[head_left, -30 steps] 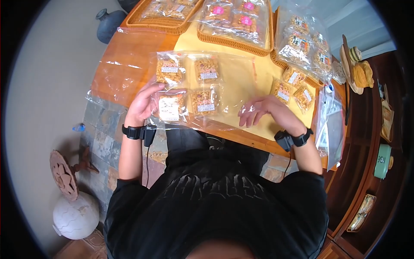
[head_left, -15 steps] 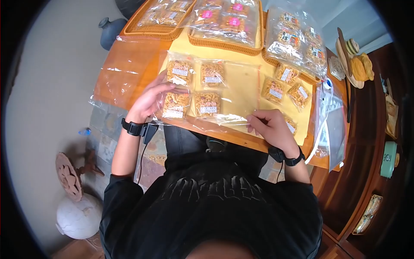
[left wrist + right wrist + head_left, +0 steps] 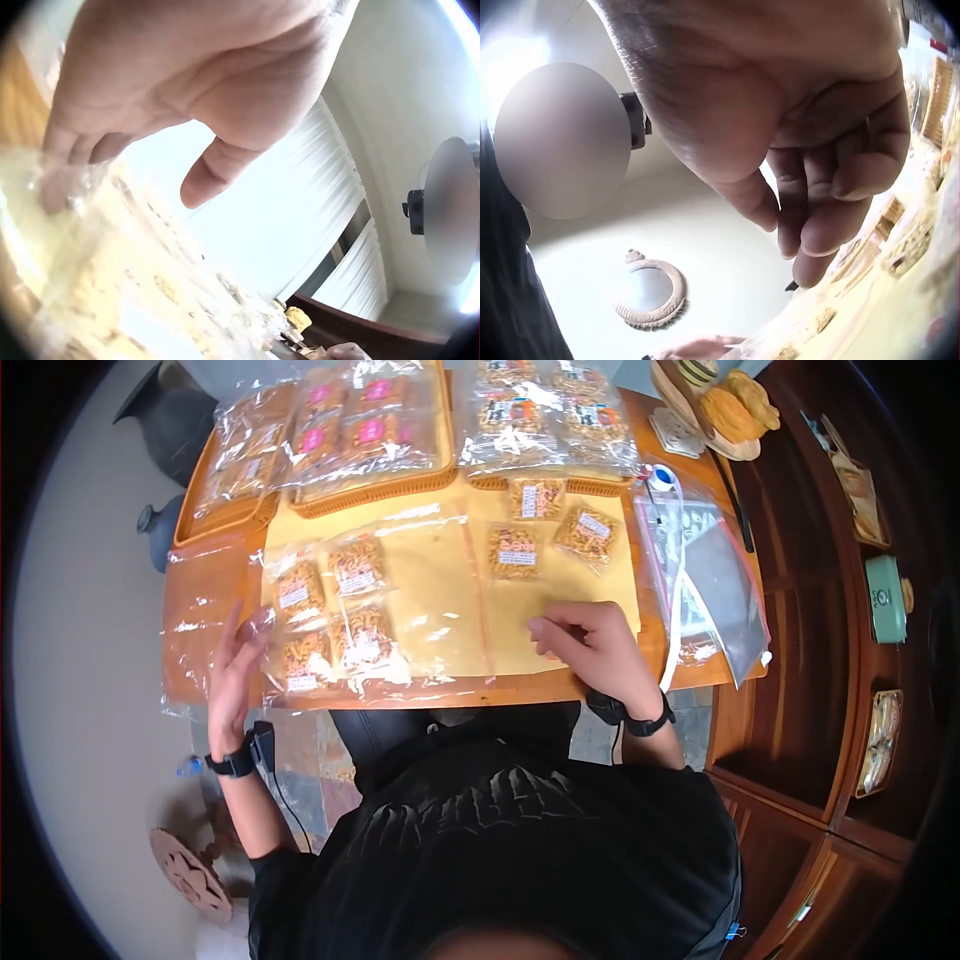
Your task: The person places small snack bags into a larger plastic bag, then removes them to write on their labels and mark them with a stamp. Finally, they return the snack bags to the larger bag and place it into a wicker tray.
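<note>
"Touching the bag (image 3: pixel 430 575), is the left hand (image 3: pixel 235 672) open?"

"Open, yes; its fingers are lightly bent and their tips are laid against clear film, as shown in the left wrist view; the thumb is held well apart and nothing is gripped."

"And the right hand (image 3: pixel 603 652)?"

"Its fingers are loosely curled, the thumb close beside them; nothing is seen held; it is placed over the near edge of the yellow sheet (image 3: pixel 620 595), right of the bag, with a packet partly hidden beneath it."

"Where is the bag laid?"

"Flat, along the near edge of the tabletop (image 3: pixel 690 678), towards its near left corner; four packets (image 3: pixel 357 565) are contained in its left part."

"What else is set out?"

"Three loose packets (image 3: pixel 515 551), right of the bag; baskets (image 3: pixel 375 492) of filled bags, along the far edge; clear sleeves (image 3: pixel 700 575), by the right edge."
</note>
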Available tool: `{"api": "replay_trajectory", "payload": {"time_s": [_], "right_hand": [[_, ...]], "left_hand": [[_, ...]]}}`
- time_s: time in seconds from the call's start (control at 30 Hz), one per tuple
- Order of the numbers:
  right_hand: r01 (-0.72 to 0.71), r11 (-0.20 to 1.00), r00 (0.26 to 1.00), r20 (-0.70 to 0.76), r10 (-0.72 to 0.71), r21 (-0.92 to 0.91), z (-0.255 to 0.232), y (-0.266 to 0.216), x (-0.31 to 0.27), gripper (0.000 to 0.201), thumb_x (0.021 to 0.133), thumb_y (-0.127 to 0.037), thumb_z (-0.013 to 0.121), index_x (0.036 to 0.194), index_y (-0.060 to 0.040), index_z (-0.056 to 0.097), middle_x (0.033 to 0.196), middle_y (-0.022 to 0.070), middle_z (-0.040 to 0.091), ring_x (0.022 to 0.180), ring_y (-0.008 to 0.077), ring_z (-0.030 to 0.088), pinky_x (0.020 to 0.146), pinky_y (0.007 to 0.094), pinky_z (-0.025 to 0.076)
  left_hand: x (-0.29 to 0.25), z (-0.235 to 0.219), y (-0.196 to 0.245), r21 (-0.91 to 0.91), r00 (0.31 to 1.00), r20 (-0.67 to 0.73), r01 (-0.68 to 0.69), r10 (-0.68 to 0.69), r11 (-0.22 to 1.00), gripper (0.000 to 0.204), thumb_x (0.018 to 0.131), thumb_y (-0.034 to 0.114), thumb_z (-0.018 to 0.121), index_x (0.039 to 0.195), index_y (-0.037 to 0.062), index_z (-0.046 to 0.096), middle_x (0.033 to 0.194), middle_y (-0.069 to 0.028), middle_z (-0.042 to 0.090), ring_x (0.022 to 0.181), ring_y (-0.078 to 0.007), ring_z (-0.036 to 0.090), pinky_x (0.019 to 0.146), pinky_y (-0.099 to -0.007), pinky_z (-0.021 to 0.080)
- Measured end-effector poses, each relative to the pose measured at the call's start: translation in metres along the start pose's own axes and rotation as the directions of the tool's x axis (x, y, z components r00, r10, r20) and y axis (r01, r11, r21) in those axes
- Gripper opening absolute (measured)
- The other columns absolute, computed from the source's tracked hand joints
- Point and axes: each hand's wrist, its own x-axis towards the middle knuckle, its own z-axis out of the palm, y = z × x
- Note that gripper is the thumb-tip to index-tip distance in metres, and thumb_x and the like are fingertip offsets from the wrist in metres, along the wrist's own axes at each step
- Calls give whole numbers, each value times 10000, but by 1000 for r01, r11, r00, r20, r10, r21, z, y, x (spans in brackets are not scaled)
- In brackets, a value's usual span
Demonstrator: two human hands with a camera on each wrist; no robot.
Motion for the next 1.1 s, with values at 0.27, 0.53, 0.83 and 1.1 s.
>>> {"api": "replay_trajectory", "payload": {"time_s": [0.27, 0.53, 0.83, 1.1], "right_hand": [[-164, 985, 809, -579, 106, -48, -92, 23, -36, 122, 944, -89, 619, 1009, -10, 687, 761, 31, 690, 680, 70, 590, 639, 228, 461], [-598, 667, 699, -696, 164, -444, -136, 68, -50, 257, 888, -298, 685, 1011, -74, 712, 801, 99, 725, 763, 267, 706, 705, 383, 514], [-549, 813, 721, -601, 345, -193, -121, 68, -46, 254, 828, -267, 750, 925, -37, 703, 738, 97, 687, 664, 248, 682, 629, 363, 499], [-518, 773, 780, -573, 251, -366, -120, 83, -43, 227, 804, -228, 763, 874, -28, 681, 717, 70, 668, 669, 203, 644, 621, 343, 476]], "left_hand": [[-26, 6, 3, 248, 903, -259, -281, 343, 927, 579, 981, 99, 553, 1521, 10, 364, 1472, -162, 494, 1374, -242, 446, 1129, -372, 361], [-59, 75, 39, 25, 850, -135, -511, 509, 859, 199, 972, -29, 537, 1157, -26, 610, 1069, -104, 648, 903, -153, 616, 845, -296, 500], [-57, 123, 64, -35, 865, 197, -463, 461, 886, 135, 955, -40, 577, 1079, -49, 629, 940, -75, 653, 810, -112, 605, 741, -248, 496], [-29, 177, 70, -86, 845, 469, -248, 259, 965, 199, 964, -10, 586, 1158, 0, 629, 981, -46, 682, 843, -89, 618, 749, -232, 497]]}}
